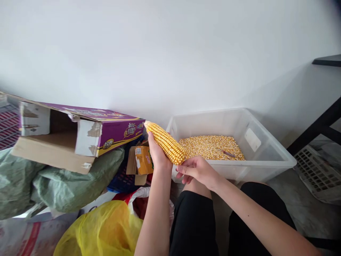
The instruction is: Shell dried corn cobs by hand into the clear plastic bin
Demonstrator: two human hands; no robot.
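An ear of corn [166,143], yellow and covered in kernels, is tilted in front of me with its pale tip to the upper left. My left hand [159,153] is wrapped round it from below. At its lower right end is my right hand [195,170], thumb and fingers bent close to the kernels; whether a kernel is pinched there cannot be made out. Just beyond, a translucent plastic bin [269,164] holds a layer of loose corn kernels [210,144]. A thin dark tool [228,154] lies on the kernels.
On the left, an open purple cardboard box [119,133] rests above green bags [80,181]. Near it are a small orange carton [145,160], a blue crate [124,181] and a yellow bag [103,231]. A white basket [317,174] and black frame legs [319,124] stand at right.
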